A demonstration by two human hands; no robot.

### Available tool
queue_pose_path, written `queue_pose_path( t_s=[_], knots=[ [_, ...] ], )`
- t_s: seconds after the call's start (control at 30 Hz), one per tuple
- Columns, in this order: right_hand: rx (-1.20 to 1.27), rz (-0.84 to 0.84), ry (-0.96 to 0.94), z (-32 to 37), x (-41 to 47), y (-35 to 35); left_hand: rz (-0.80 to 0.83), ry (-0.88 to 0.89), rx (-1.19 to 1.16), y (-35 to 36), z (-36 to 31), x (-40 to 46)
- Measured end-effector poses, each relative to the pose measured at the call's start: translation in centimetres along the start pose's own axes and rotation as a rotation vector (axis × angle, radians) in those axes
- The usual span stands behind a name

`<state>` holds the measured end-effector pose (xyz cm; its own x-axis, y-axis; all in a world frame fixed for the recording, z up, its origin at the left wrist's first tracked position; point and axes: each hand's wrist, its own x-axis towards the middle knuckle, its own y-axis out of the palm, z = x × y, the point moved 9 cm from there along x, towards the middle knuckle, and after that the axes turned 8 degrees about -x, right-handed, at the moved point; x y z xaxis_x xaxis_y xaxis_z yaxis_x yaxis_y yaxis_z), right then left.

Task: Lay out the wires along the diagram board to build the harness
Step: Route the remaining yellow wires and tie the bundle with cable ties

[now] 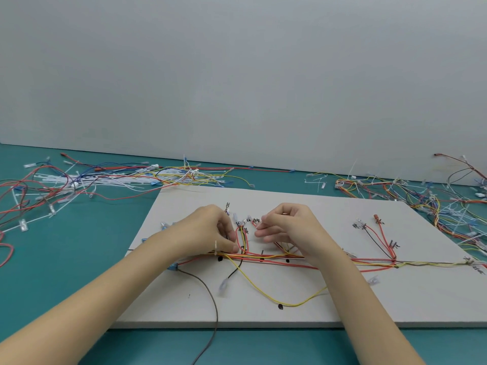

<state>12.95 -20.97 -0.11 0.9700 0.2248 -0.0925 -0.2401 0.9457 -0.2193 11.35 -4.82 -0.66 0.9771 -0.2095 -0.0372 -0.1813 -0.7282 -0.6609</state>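
Red and yellow wires (pixel 276 258) run along the board (pixel 303 309) on the table (pixel 52 259); thin and limp, they likely handle best pinched near the terminals. Left hand (pixel 210 227) pinches the bundle at a bend. Right hand (pixel 287 227) hovers half-curled, seemingly holding nothing.

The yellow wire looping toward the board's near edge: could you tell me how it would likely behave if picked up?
The yellow wire looks thin and sags in a loose curve across the board, so it is probably floppy and light. One end joins the main bundle, so lifting it may tug that.
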Motion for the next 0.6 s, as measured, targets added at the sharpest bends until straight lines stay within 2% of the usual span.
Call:
queue_pose_path(
  t_s=[0.1,0.2,0.4,0.5,0.6],
  knots=[
    [0.017,0.003,0.026,-0.2,-0.1,-0.1,-0.054,-0.005,0.036,-0.2,-0.4,-0.2],
    [-0.006,-0.003,0.026,-0.2,-0.1,-0.1,-0.061,0.009,0.175,-0.2,-1.3,-0.1],
    [-0.048,-0.021,0.021,-0.3,0.0,-0.3,0.084,0.030,0.542,1.8,-2.0,0.2],
    [-0.055,-0.016,0.014,-0.4,0.2,-0.1,0.127,0.033,0.577,2.0,-1.6,0.1],
    [-0.087,-0.001,0.003,-0.4,0.3,0.3,0.089,0.061,0.558,1.4,-1.2,-0.1]
  ],
)
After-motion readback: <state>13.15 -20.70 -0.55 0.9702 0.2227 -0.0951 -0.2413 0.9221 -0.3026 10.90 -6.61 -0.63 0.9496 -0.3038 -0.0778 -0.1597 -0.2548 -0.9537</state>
